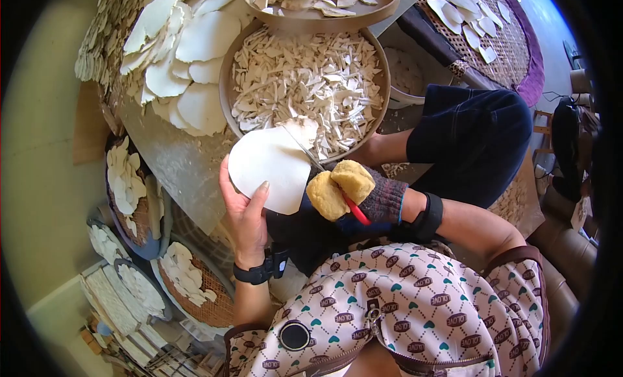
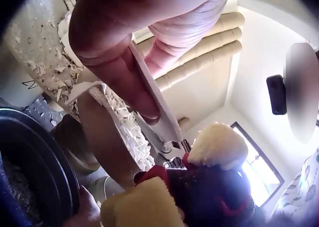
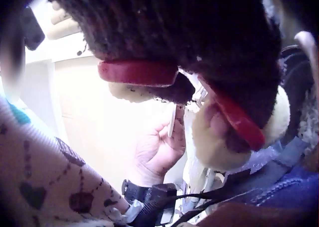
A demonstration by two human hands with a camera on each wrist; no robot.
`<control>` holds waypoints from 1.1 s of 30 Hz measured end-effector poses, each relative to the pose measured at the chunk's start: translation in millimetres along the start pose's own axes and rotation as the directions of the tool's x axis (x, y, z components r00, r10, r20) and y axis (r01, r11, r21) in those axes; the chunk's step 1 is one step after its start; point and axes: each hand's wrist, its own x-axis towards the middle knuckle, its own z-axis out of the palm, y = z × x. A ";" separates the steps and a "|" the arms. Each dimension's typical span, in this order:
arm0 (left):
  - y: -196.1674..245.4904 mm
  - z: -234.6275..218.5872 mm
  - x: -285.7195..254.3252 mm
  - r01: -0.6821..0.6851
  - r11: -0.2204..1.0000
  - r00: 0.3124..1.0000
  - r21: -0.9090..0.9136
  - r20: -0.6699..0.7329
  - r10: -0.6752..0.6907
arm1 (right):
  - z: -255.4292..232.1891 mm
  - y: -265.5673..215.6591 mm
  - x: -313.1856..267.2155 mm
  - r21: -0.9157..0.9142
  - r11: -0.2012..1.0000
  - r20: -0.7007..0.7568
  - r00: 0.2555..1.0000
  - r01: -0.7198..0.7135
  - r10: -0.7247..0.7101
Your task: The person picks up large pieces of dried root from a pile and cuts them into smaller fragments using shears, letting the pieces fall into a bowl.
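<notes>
My left hand (image 1: 250,215) pinches a thin white flat piece (image 1: 269,169), rounded with some straight edges. In the left wrist view the piece (image 2: 157,95) shows edge-on between thumb and fingers. My right hand (image 1: 387,196), in a dark knitted glove, grips scissors with red handles (image 1: 355,210) padded with yellow foam (image 1: 328,196). The blades (image 1: 304,146) lie along the piece's upper right edge, with a ragged strip (image 1: 302,130) just beyond them. In the right wrist view fingers pass through the red loops (image 3: 137,72).
Below the blades stands a round tub (image 1: 226,95) full of white offcuts, with a shallower tray (image 1: 318,23) over its far rim. Stacked white pieces (image 1: 201,36) lie at left. Woven trays (image 1: 185,276) with more pieces stand around. A bent knee (image 1: 483,124) is at right.
</notes>
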 end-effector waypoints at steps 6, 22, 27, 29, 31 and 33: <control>0.8 -11.5 0.9 -0.003 1.000 1.000 0.017 0.009 0.003 | 6.8 30.0 10.0 0.008 0.998 -0.086 0.995 0.057 -0.056; 9.6 -21.6 8.3 -0.005 1.000 0.998 0.007 0.067 0.005 | 7.7 6.8 10.8 0.002 0.999 -0.061 0.998 0.032 -0.032; 16.2 -30.1 12.6 0.030 0.996 0.986 0.078 0.159 -0.043 | 2.1 22.3 9.9 -0.295 0.929 -0.005 0.971 0.226 -0.238; 16.3 -38.7 17.8 0.008 0.990 0.982 0.140 0.187 -0.035 | 0.5 24.6 3.4 -0.012 1.000 -0.041 0.999 -0.022 0.021; 25.5 -45.6 15.0 0.124 0.988 0.987 0.093 0.087 -0.132 | -10.6 25.1 0.6 -0.216 0.975 0.085 0.996 0.054 -0.036; 38.4 -51.8 13.0 0.080 0.996 0.992 0.026 0.096 -0.082 | -13.3 40.1 -2.9 0.082 0.996 0.067 0.998 -0.016 0.011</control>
